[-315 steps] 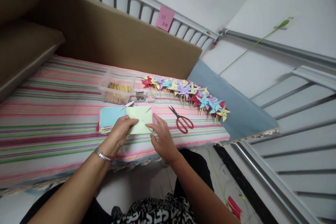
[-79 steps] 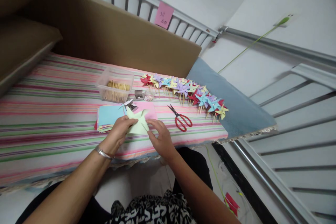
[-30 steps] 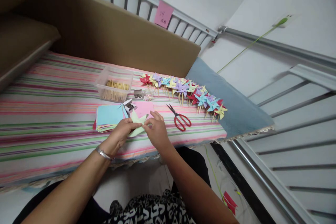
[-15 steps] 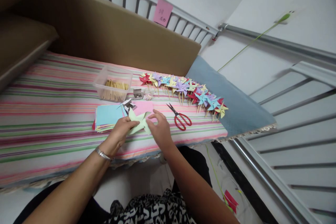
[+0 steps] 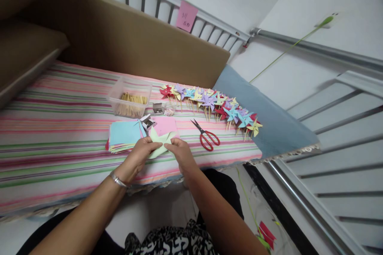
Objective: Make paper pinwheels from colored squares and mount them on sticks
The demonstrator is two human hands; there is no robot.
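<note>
Pale green paper [image 5: 159, 138], flaps partly turned in, was in both your hands, left of the scissors [image 5: 204, 132] and well apart from them. Your left hand [image 5: 143, 150] was closed on its left side, thumb lying on top and pointing toward the middle; the fingers underneath were hidden. Your right hand [image 5: 182, 153] was closed on its right side, thumb tip near the other thumb with hardly a gap between; how its remaining fingers bore on the sheet, I could not tell. The step looked like gathering the flaps at the centre. Judged from this hold, the left thumb did best as a steady clamp, pinning the turned-in layers, while the right brought each tip over in a soft curve; a hard crease would likely have flattened the flap, and a slack thumb let the layers spring open. The pink sheet [image 5: 164, 123] and the small open box [image 5: 148, 122], both also left of the scissors, sat close by, so a low, compact grip suited the spot.
</note>
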